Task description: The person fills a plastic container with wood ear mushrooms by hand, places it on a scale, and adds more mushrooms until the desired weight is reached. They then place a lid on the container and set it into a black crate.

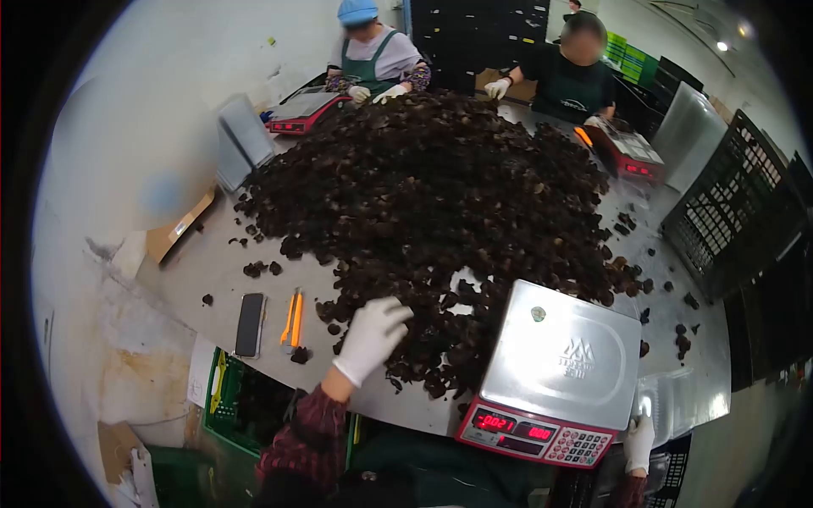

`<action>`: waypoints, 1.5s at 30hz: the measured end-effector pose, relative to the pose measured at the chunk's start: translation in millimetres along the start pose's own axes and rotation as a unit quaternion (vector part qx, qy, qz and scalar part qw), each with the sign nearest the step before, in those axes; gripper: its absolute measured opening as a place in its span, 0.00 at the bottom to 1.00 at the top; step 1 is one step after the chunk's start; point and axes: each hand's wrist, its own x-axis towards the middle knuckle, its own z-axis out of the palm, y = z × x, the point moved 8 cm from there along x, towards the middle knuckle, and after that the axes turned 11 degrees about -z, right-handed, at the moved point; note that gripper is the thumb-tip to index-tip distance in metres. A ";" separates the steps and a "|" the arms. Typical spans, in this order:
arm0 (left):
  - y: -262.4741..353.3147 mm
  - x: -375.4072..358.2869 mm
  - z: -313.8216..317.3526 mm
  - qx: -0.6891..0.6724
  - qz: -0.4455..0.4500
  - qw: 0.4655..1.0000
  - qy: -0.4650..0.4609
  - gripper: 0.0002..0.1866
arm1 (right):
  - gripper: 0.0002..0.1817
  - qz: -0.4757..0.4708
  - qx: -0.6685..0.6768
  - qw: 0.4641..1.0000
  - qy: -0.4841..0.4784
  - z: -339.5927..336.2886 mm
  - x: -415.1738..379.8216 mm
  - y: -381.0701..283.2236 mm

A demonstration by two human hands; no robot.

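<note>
A broad, dark pile (423,178) of crinkled pieces covers the middle of the tabletop (212,271), from the far edge almost to the near edge. The left hand (373,339), in a white glove, is at the pile's near side, palm down, fingers loosely bent and slightly apart; whether they touch any pieces is unclear. The right hand (639,442), also gloved, is at the near right corner beside clear trays (669,406); its fingers are partly hidden, so its grip cannot be told. Between the hands, a scale (563,356) overhangs the near edge, one small piece (539,314) on its silver plate. Left of the left hand lie a phone (250,324) and an orange cutter (292,319), side by side. Two co-workers, one in a blue cap (357,12), are at the far edge, each near another scale.
</note>
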 end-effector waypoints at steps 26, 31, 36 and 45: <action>-20.6 107.3 79.1 0.085 0.048 0.995 -0.002 0.10 | 0.15 -0.164 0.098 0.981 0.039 -75.8 16.7 -260.6; 70.9 19.8 79.6 0.016 0.182 0.978 -0.104 0.15 | 0.04 -0.075 0.118 0.982 0.130 -87.1 18.7 -224.0; 77.5 -9.6 54.4 0.034 0.153 0.986 -0.064 0.20 | 0.06 0.005 0.144 0.976 0.164 -79.0 6.2 -183.3; 25.1 -16.5 85.1 0.064 0.082 0.994 -0.038 0.25 | 0.10 0.075 0.167 0.969 0.164 -61.8 0.0 -166.7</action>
